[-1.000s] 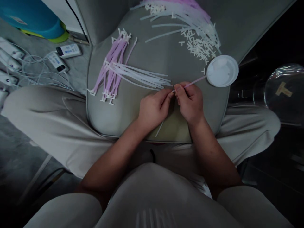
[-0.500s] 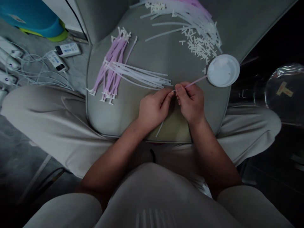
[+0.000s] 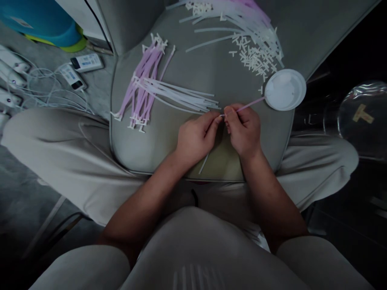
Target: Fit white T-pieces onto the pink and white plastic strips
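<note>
Over the front of the chair seat [image 3: 169, 149], my two hands meet fingertip to fingertip. My right hand [image 3: 245, 131] is closed in a pinch on a thin pink tube [image 3: 250, 104], whose far end reaches the white bowl [image 3: 284, 90]. My left hand [image 3: 196, 137] pinches a small white connector [image 3: 222, 115], mostly hidden by the fingers. A thin whitish tube [image 3: 204, 163] sticks out below the left hand; whether it joins the connector is hidden. Beyond the left hand lie several loose whitish tubes [image 3: 184, 96], overlapping a bundle of pink tubes [image 3: 143, 88] with white T-shaped ends.
Small white T-shaped connectors [image 3: 256, 58] are heaped behind the bowl. A larger sheaf of whitish and pink tubes [image 3: 242, 18] curves along the back of the seat. White cables [image 3: 45, 84] and power strips [image 3: 12, 72] lie on the floor at left; a clear stool [image 3: 363, 117] stands at right.
Hardly anything differs. Both hands keep the same pinch, and a little more of the white connector shows between the fingertips.
</note>
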Action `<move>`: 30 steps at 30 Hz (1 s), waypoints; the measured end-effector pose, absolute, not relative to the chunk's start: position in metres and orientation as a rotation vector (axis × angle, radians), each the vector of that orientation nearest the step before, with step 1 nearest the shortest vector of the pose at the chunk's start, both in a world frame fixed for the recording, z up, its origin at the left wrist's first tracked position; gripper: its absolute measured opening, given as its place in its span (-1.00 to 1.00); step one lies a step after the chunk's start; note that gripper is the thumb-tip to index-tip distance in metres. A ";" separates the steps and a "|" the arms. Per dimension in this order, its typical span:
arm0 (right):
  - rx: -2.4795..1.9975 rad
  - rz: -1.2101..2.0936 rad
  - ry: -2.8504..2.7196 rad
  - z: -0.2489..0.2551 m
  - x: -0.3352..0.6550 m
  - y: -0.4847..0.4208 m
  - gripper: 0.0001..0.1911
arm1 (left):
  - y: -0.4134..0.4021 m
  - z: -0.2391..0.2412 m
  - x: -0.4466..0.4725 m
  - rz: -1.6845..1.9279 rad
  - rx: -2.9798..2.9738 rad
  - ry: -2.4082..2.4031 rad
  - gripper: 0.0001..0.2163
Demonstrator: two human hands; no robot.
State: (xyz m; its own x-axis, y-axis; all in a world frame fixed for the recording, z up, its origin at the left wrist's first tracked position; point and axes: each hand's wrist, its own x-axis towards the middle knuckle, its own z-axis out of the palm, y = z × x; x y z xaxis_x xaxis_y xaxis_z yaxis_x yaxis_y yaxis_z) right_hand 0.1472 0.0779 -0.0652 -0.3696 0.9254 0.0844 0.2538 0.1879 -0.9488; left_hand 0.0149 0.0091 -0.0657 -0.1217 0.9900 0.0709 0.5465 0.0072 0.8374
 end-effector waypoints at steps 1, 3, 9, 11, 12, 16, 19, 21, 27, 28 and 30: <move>-1.116 1.202 -1.763 -0.065 0.147 0.078 -0.44 | 0.009 -0.066 0.015 1.010 1.588 1.722 -0.47; -1.122 1.187 -1.762 -0.065 0.147 0.078 -0.44 | 0.009 -0.065 0.015 1.018 1.595 1.728 -0.47; -1.149 1.160 -1.783 -0.063 0.147 0.077 -0.44 | 0.009 -0.065 0.015 1.017 1.578 1.722 -0.47; -1.156 1.165 -1.789 -0.062 0.147 0.076 -0.44 | 0.009 -0.065 0.015 1.022 1.594 1.729 -0.47; -1.156 1.168 -1.791 -0.061 0.147 0.076 -0.45 | 0.009 -0.065 0.015 1.026 1.602 1.735 -0.47; -1.148 1.160 -1.800 -0.059 0.146 0.076 -0.46 | 0.009 -0.065 0.015 1.029 1.617 1.736 -0.49; -1.131 1.146 -1.807 -0.059 0.146 0.076 -0.46 | 0.009 -0.065 0.014 1.020 1.619 1.726 -0.50; -1.121 1.148 -1.810 -0.060 0.146 0.077 -0.45 | 0.010 -0.065 0.014 1.015 1.609 1.719 -0.50; -1.129 1.167 -1.817 -0.059 0.147 0.077 -0.47 | 0.009 -0.065 0.015 1.011 1.586 1.716 -0.46; -1.129 1.173 -1.821 -0.059 0.147 0.077 -0.47 | 0.009 -0.065 0.015 1.015 1.592 1.720 -0.47; -1.116 1.182 -1.819 -0.059 0.147 0.077 -0.47 | 0.009 -0.065 0.015 1.018 1.604 1.730 -0.47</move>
